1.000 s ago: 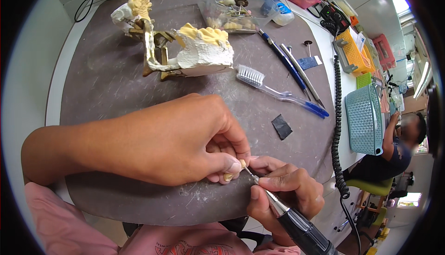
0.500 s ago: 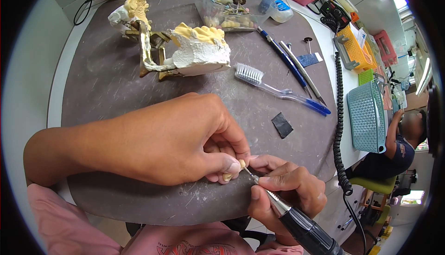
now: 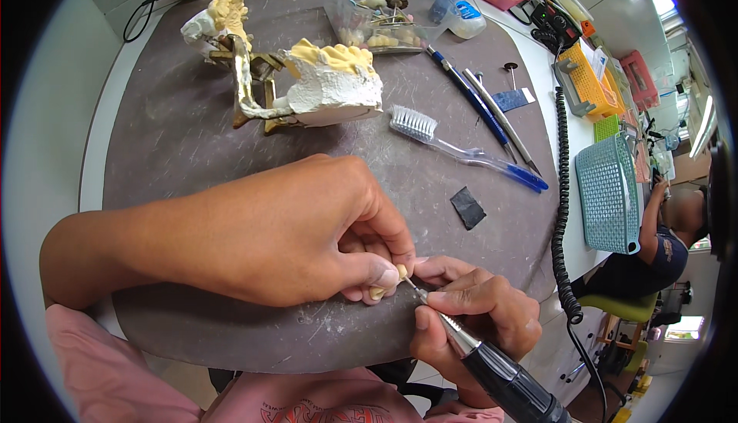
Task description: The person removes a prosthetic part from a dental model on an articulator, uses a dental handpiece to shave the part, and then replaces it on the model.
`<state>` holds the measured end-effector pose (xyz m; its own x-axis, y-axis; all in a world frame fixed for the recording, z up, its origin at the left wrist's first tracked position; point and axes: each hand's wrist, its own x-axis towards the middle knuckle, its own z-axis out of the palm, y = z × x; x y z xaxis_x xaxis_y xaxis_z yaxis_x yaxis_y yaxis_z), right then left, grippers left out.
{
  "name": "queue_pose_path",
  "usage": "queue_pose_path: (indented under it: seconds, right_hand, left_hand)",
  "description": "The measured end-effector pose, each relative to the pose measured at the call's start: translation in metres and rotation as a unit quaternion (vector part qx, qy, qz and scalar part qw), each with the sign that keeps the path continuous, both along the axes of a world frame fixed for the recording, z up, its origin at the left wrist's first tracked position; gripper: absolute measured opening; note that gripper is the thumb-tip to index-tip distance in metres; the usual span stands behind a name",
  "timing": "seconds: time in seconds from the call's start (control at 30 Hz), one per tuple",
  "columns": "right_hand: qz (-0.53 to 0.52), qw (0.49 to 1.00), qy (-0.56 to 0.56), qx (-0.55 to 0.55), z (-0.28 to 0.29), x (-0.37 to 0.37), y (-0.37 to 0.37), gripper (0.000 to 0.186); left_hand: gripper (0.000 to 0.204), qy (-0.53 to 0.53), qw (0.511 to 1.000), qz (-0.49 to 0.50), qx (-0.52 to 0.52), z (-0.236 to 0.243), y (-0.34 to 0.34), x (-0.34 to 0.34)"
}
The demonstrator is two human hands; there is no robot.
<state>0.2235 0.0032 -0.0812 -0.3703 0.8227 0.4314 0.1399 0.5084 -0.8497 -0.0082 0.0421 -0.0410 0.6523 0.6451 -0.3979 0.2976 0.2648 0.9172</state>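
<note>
Between the thumb and fingers of my left hand is a small yellowish dental crown piece, mostly covered by the fingertips. Another yellowish bit of it shows lower down by the curled fingers. My right hand grips a black and silver rotary handpiece like a pen. Its thin bur tip meets the piece, and the fingertips of both hands come together there. Beyond my left hand stands a dental plaster model, yellow teeth on a white base, mounted on a brass articulator.
A clear toothbrush, a blue pen-like tool, a silver one and a black square lie on the grey board. A clear bin of burs stands behind. Right are a coiled cord, a blue basket and a seated person.
Hardly anything differs. My right hand and the handpiece have shifted very slightly; the left hand stays in place.
</note>
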Motion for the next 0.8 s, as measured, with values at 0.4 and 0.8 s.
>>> queue_pose_path:
  seconds: [0.4, 0.8]
  right_hand:
    - [-0.040, 0.996, 0.074, 0.011, -0.0070, 0.0031, -0.0040, 0.020]
    - [-0.018, 0.999, -0.012, -0.040, -0.0025, 0.0037, -0.0053, 0.032]
  left_hand:
    - [0.021, -0.019, 0.999, 0.001, -0.043, -0.0026, 0.0042, -0.0009]
    - [0.018, -0.018, 0.999, -0.016, -0.033, -0.0021, 0.0073, -0.0022]
